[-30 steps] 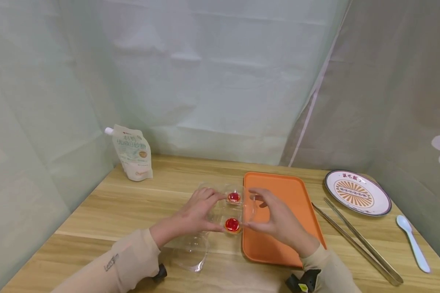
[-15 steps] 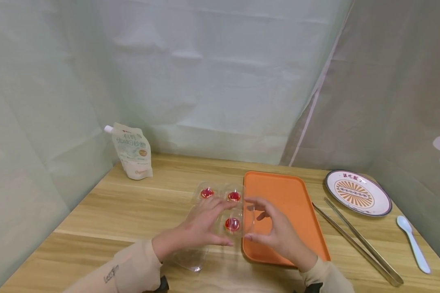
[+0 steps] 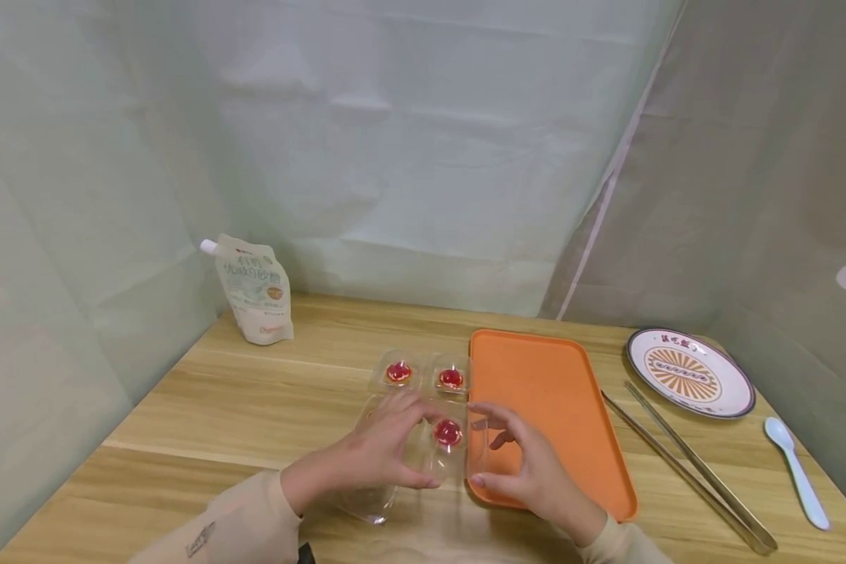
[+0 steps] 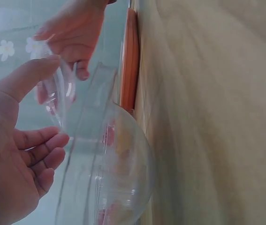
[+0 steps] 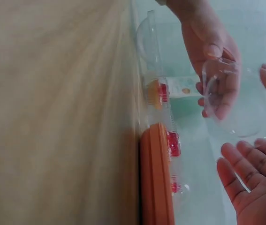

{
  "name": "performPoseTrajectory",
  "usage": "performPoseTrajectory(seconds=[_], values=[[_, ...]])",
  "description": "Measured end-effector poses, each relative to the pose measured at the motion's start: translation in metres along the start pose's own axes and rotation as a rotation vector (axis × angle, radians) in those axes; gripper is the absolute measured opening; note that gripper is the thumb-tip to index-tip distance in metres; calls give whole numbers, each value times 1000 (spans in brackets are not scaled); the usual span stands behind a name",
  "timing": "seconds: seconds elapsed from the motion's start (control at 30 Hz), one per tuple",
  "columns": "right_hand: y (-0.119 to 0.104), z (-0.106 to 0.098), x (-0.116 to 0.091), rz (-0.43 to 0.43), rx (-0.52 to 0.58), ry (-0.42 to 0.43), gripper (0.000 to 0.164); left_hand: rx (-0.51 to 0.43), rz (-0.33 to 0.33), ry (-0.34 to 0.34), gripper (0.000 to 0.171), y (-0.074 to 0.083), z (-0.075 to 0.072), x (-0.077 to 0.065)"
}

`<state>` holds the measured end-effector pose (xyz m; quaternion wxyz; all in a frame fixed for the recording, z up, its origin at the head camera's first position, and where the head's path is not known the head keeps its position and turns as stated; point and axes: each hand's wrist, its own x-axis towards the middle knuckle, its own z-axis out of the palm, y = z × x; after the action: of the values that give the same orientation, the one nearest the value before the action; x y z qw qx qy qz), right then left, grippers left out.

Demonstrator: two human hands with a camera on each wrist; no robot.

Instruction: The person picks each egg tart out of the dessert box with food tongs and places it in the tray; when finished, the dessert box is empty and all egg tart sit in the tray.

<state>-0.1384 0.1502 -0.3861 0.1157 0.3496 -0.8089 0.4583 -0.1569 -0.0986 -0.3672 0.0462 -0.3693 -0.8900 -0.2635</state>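
Note:
Between both hands is a clear plastic lid (image 5: 238, 110), raised over a clear plastic pack (image 4: 128, 183) on the table. My left hand (image 3: 384, 442) holds one side of the lid, thumb and fingers spread to its edges. The right hand (image 3: 529, 466) holds the opposite side in the same way. Small red-topped tarts sit in the pack: one tart (image 3: 398, 372) at back left, a second tart (image 3: 451, 378) at back right and a third tart (image 3: 447, 432) in front, seen through plastic. The left hand hides the front-left compartment. Another clear flap (image 3: 370, 501) lies near the left wrist.
An orange tray (image 3: 536, 376) lies right of the pack, close against it. Farther right are metal tongs (image 3: 698, 470), a patterned plate (image 3: 687, 372) and a light blue spoon (image 3: 797, 474). A white spouted pouch (image 3: 254, 294) stands at back left.
Both hands have drawn slightly towards the body. The left hand has uncovered the back-left tart, which it hid one second ago. Tray, tongs, plate, spoon and pouch stay put.

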Motion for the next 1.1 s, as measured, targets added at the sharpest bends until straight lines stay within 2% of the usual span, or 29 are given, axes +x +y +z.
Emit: performPoseTrajectory(seconds=[0.17, 0.27, 0.4, 0.57, 0.8, 1.1], values=[[4, 3, -6, -29, -47, -53, 72, 27, -10, -52, 74, -1, -3, -5], [5, 5, -8, -34, -106, -79, 71, 57, -33, -113, 71, 0, -6, -7], [3, 9, -11, 27, -196, -132, 71, 81, -56, -189, 69, 1, -8, -8], [1, 14, -15, 99, -326, -196, 73, 141, -55, -246, 73, 1, -7, -10], [1, 22, -19, 59, -471, -189, 79, 234, -29, -273, 75, 0, -6, -11], [4, 26, -21, -26, -549, -153, 75, 293, -9, -263, 77, 0, -4, -11]])
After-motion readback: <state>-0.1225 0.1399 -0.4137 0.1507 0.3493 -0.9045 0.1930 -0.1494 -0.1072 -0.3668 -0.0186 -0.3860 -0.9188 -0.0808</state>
